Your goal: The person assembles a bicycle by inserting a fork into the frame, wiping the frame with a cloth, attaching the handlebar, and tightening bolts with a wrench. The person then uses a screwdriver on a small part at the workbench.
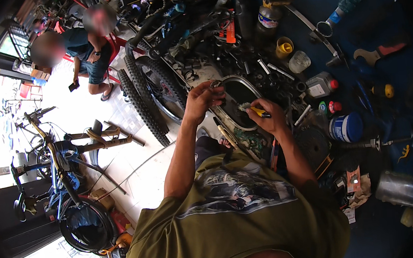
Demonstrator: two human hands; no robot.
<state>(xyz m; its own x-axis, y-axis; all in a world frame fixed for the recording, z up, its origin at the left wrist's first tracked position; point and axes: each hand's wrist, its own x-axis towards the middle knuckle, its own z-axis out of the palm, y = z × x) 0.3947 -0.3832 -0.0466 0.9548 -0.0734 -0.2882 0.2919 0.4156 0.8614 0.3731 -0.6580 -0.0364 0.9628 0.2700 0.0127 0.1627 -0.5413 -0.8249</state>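
Above a metal-rimmed oval pan [245, 80] of dark liquid, both my hands are at work. Between the closed fingers of my left hand [205, 98], at the pan's left side, is a small metal part [216, 84]; its exact kind is too small to make out. My right hand [270, 115] grips a brush with a yellow and black handle [260, 112]. The brush's pale bristles [244, 107] point left over the pan, apart from the metal part. A long, thin light-coloured tool [225, 130] leans by the pan's near left edge.
Loose parts and sockets [265, 67] crowd the bench beyond the pan. Right of it stand a grey bottle [321, 85] and a blue-lidded tub [346, 127]. Bicycle tyres [140, 100] stand to the left. A bicycle [67, 165] is at far left, and a seated person [89, 53] holds a phone.
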